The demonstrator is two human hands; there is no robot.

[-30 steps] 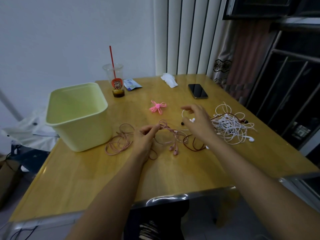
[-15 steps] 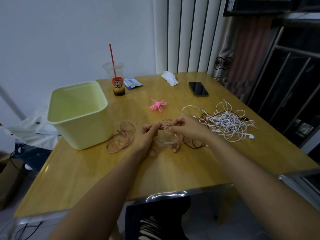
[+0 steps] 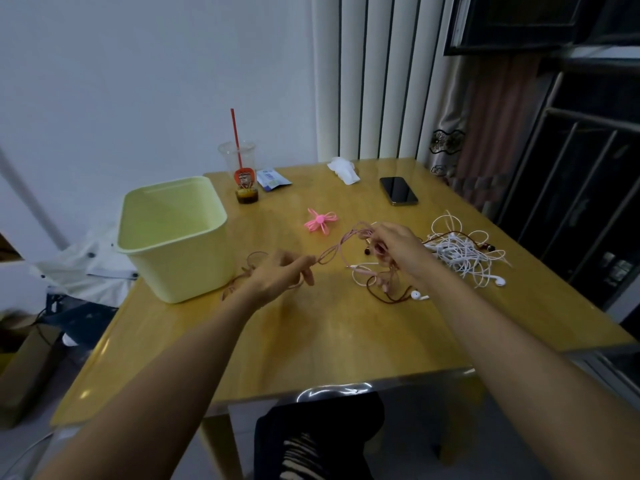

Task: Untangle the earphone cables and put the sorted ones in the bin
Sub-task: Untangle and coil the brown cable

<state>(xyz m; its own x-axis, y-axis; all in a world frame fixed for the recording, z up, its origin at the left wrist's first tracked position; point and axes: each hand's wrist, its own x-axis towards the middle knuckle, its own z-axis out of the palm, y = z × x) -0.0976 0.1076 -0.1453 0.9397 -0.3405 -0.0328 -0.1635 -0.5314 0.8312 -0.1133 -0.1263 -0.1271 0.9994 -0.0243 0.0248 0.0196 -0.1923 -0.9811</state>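
Pink cable (image 3: 331,252) spans from left hand (image 3: 277,277) to right hand (image 3: 396,249), both pinching it; bin (image 3: 180,271) sits just left of left hand.

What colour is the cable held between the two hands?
Pink. The head view shows the cable stretched between the left hand and the right hand.

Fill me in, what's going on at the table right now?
A person is working on a pink earphone cable: the left hand pinches one stretch, the right hand grips a bunched part, lifted above the wooden table. A white earphone tangle lies on it to the right. No cable shows inside the pale green bin.
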